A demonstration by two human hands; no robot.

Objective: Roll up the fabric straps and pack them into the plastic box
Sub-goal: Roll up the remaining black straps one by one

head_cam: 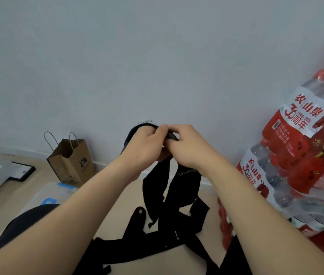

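I hold the left hand (145, 144) and the right hand (189, 148) raised together in front of the wall, touching each other. Both have curled fingers and pinch the upper end of one of the black fabric straps (187, 181). Whether a first turn of the roll is formed there I cannot tell, as the fingers cover it. The rest of the straps hang from the hands and end in a crossed heap on the floor (115, 211). Hazard one, as I judge it: the hanging lengths overlap below, so winding one strap may drag or knot the others. Hazard two: a slack or twisted first turn would give a loose roll that springs open when released. Hazard three: a pinch this near the tip may slip. The plastic box (38, 195), translucent with blue latches, lies low on the left, well apart from the hands and partly hidden by the left forearm and a dark shape (28, 225). I cannot tell whether its lid is on. A paper bag (72, 161) stands just behind it. Stacked water bottle packs (296, 155) crowd the right side, close to the heap.
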